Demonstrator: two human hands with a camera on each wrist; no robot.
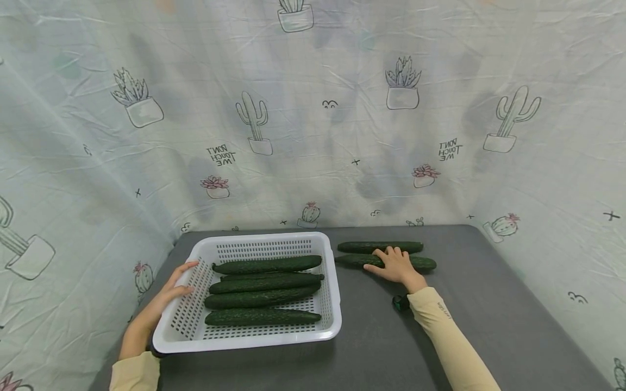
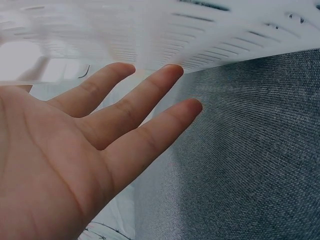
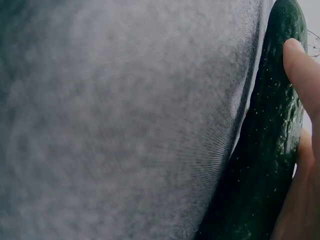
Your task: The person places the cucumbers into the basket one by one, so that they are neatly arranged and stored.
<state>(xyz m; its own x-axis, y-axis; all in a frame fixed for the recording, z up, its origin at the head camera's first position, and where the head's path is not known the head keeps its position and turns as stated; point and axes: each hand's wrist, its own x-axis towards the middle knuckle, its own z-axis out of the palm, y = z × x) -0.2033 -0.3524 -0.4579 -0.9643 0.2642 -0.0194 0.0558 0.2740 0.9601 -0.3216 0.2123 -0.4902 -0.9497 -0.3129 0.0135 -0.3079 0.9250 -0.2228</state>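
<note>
At the basket's left side, my left hand (image 1: 158, 304) lays thumb and a finger over the rim. Its other fingers (image 2: 145, 135) stretch out straight by the outer wall in the left wrist view. The white plastic basket (image 1: 244, 346) holds several dark green cucumbers (image 1: 263, 317) lying side by side. My right hand (image 1: 396, 267) grips a cucumber (image 1: 424, 263) lying right of the basket. In the right wrist view the thumb (image 3: 301, 70) presses on that cucumber's (image 3: 260, 150) side. Another cucumber (image 1: 380, 247) lies just behind it, roughly parallel.
A dark grey tabletop (image 1: 371, 347) lies under everything. Pale curtains (image 1: 313, 130) printed with cactus drawings hang at the back and both sides. The basket's right rim stands close to the left tip of the gripped cucumber.
</note>
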